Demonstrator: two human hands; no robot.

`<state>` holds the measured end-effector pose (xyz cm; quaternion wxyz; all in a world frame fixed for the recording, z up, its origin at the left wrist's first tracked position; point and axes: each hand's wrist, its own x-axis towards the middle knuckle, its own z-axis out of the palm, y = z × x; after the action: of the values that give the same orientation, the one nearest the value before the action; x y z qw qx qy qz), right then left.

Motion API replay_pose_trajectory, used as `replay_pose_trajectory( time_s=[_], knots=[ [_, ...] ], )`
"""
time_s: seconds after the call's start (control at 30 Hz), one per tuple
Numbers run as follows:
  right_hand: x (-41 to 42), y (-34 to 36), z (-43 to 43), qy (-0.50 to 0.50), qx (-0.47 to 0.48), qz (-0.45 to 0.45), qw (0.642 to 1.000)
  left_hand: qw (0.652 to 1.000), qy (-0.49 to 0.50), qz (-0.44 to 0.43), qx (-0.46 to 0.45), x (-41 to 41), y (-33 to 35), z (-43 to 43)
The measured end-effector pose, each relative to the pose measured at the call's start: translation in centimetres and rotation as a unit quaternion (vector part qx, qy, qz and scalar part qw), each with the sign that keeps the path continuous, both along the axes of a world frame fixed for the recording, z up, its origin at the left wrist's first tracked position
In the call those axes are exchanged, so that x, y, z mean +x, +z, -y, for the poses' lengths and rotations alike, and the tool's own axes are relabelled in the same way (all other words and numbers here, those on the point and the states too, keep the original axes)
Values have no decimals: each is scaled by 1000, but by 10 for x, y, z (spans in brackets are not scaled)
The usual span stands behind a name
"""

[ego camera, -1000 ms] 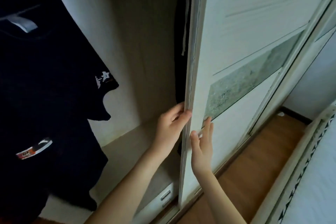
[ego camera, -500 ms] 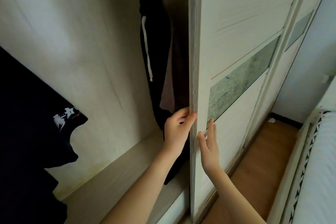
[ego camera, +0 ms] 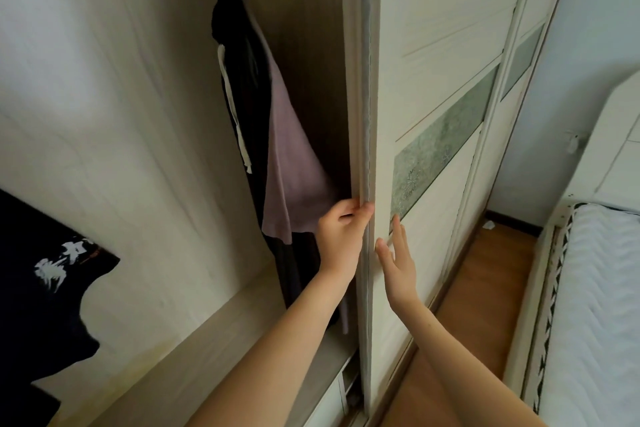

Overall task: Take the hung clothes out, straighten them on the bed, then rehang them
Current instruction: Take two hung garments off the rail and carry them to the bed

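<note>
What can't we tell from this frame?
Head view only:
- Mauve garment: right side hidden behind the edge of the sliding door.
- Black garment: what it hangs from lies past the top edge; lower end hidden by the left hand and forearm.
- Dark T-shirt: cut off by left and bottom edges; white print too blurred to read.
- Bed: cut off by the right edge.

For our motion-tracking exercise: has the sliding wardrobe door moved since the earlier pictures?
Yes. The sliding wardrobe door has slid right: against the wardrobe's back panel, more of the hanging black garment and mauve garment now shows beside its edge.
</note>
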<state>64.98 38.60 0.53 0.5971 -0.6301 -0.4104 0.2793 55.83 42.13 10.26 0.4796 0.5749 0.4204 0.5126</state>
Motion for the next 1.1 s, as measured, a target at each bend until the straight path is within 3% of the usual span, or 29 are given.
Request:
replay_pose_trajectory(
  time_s=[0.17,0.23,0.4,0.5,0.57,0.63,0.77,0.87,1.1],
  knots=[
    [-3,21,15,-4,15,-17,1000,995,-74,-66,27,-19,20,10],
    [-14,44,28,-35,70,36,996,984,-95,-121,88,-42,42,20],
    [-51,166,41,-66,280,208,935,935,-97,-118,319,-106,140,27],
    [-71,249,22,-18,343,265,901,916,-53,-102,383,-129,201,-7],
    [-81,293,-3,-6,353,285,891,929,-11,-74,363,-138,233,-43],
    [-86,332,-34,2,319,276,907,949,22,-46,312,-144,256,-84],
    [-85,387,-118,33,189,161,968,978,37,-49,198,-141,287,-156],
    [-83,405,-181,64,103,88,989,990,43,-59,125,-131,303,-197],
    [-96,406,-258,65,24,121,990,983,56,-146,99,-106,314,-248]
  ],
)
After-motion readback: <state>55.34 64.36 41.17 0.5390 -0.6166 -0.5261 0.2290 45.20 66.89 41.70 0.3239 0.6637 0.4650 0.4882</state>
